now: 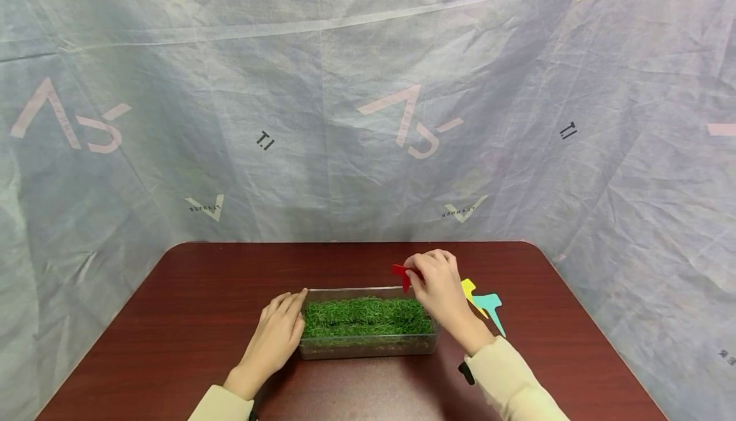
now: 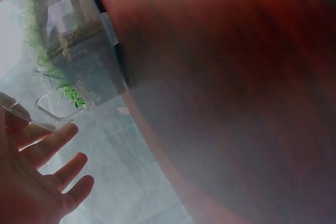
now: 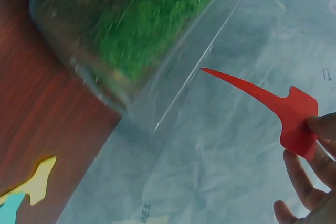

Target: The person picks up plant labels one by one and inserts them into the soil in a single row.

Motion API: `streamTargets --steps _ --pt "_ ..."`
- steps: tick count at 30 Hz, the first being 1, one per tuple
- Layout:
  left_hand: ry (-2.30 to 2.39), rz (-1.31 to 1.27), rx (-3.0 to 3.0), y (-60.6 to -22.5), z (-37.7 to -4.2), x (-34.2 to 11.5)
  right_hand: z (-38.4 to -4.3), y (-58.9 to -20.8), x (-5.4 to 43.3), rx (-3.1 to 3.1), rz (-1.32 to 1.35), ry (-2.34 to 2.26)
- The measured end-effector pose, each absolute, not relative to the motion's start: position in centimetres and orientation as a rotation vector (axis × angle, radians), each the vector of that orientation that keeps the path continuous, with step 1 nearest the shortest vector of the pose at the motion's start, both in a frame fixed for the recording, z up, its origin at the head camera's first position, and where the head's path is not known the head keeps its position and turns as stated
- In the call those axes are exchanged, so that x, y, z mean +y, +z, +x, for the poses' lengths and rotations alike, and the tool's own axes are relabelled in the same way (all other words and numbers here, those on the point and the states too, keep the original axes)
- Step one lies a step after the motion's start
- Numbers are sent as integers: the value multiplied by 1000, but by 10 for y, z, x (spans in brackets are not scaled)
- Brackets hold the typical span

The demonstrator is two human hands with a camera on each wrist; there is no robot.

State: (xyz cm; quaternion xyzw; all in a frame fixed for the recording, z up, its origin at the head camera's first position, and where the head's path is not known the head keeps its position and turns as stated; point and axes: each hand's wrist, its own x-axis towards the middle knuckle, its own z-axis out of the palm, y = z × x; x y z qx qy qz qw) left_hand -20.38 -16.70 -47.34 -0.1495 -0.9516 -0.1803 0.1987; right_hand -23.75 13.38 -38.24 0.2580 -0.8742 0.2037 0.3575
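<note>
A clear plastic box (image 1: 368, 348) with green grass (image 1: 368, 317) in it stands on the table. At its left end my left hand (image 1: 275, 331) touches the rim, fingers extended; the left wrist view shows those fingers (image 2: 50, 145) spread by the clear rim. My right hand (image 1: 439, 287) pinches a red T-shaped plant label (image 3: 299, 121) by its wide head, between thumb and fingers. The label's pointed stem aims down above the right back part of the box.
A yellow plant label (image 1: 469, 289) and a light blue one (image 1: 490, 303) lie on the dark red table (image 1: 230, 280), right of the box. Behind the table hangs a grey printed cloth (image 1: 322, 191). A small black object (image 1: 466, 373) shows beside my right sleeve.
</note>
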Motion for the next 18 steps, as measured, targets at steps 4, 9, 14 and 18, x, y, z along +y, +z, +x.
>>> streamTargets --steps 4,9,14,18 --pt "-508 -418 -2663 -473 -203 -167 -237 -386 123 -2252 679 567" --pt "-514 -414 -2662 -472 -203 -167 -237 -392 111 -2263 697 602" --pt "-522 -413 -2666 -472 -203 -167 -235 -398 100 -2272 707 622" --pt "-519 -410 -2666 -473 -203 -167 -233 -401 91 -2264 728 648"
